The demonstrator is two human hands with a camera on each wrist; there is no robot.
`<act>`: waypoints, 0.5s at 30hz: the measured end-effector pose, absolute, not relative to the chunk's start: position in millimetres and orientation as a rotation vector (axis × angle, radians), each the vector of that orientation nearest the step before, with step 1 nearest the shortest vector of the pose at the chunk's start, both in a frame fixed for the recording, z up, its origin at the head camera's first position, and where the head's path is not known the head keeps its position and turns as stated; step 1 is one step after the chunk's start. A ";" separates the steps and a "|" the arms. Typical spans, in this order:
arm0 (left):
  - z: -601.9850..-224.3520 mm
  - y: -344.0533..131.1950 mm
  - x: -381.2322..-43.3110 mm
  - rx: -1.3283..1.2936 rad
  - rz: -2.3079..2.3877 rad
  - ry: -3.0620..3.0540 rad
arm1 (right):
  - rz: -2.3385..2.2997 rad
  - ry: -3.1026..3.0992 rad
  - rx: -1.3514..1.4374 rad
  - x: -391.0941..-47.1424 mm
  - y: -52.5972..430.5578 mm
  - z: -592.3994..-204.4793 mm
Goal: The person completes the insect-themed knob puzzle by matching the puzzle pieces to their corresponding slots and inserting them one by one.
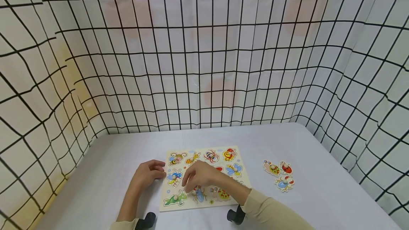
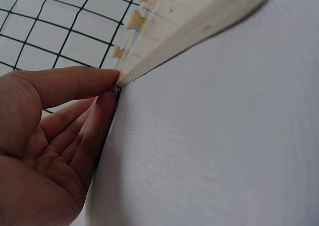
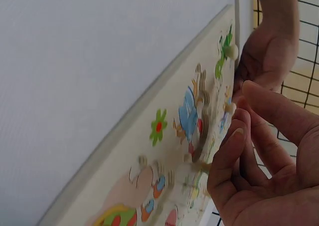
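Note:
A pale wooden insect peg puzzle board [image 1: 188,207] lies on the white table, and knobbed pieces sit in several of its recesses. At its left edge rests my left hand [image 1: 147,175]; in the left wrist view the thumb and index finger [image 2: 75,81] touch the board's side. Over the board's left-middle part hovers my right hand [image 1: 201,175], fingers bent, with nothing visible between thumb and fingertips in the right wrist view. Nearby are a green grasshopper piece [image 1: 176,198], a blue mosquito-like piece [image 1: 174,177] and a bare blue-insect recess [image 3: 188,113].
Right of the board lie three loose pieces: a spotted snail-like one [image 1: 271,168], a red ladybird [image 1: 286,168] and a blue insect with a red head [image 1: 284,183]. A black grid on white cloth [image 1: 198,52] surrounds the table on the back and sides.

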State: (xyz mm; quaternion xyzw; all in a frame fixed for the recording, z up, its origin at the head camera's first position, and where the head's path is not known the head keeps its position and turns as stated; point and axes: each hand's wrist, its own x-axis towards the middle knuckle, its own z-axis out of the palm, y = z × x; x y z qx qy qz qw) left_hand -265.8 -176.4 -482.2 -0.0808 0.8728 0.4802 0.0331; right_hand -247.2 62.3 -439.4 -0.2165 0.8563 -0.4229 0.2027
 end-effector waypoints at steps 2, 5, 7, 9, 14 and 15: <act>-482.3 -176.0 -265.7 -0.250 1.480 2.685 | -1.195 2.394 -0.602 -248.7 67.8 -438.1; -482.6 -175.7 -266.2 -0.252 1.480 2.689 | -1.220 2.387 -0.610 -251.4 77.0 -436.3; -482.8 -175.7 -266.7 -0.260 1.476 2.690 | -1.219 2.396 -0.607 -253.7 83.3 -435.5; -483.2 -175.7 -267.3 -0.255 1.474 2.691 | -1.230 2.398 -0.603 -255.3 89.8 -434.3; -484.2 -176.2 -267.3 -0.257 1.472 2.690 | -1.216 2.449 -0.574 -258.1 104.9 -433.2; -484.3 -176.3 -267.1 -0.260 1.472 2.690 | -1.211 2.460 -0.564 -258.5 107.7 -433.1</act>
